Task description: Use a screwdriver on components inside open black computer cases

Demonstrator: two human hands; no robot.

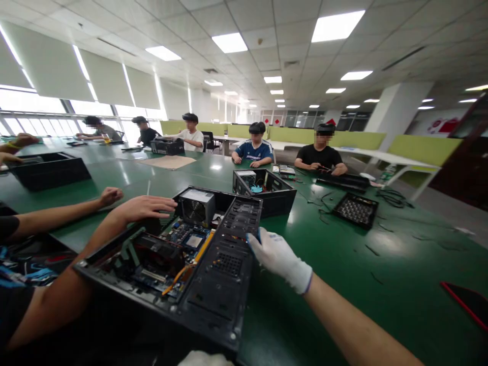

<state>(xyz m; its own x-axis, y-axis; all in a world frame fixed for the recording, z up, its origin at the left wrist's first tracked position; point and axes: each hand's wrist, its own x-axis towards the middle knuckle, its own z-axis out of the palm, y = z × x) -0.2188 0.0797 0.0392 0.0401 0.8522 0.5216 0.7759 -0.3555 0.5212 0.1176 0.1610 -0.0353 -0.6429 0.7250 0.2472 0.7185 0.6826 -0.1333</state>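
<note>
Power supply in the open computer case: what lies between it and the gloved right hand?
Head view: between the power supply and the gloved right hand lie a strip of open interior, then the black panel of the computer case.

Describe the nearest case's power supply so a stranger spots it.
On the green table, find the nearest black case. Beyond its blue circuit board sits the power supply, set apart by its boxy silver body and round fan.

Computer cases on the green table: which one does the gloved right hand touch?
The nearest case, its blue motherboard exposed; the other cases are farther back, apart from the right hand.
</note>
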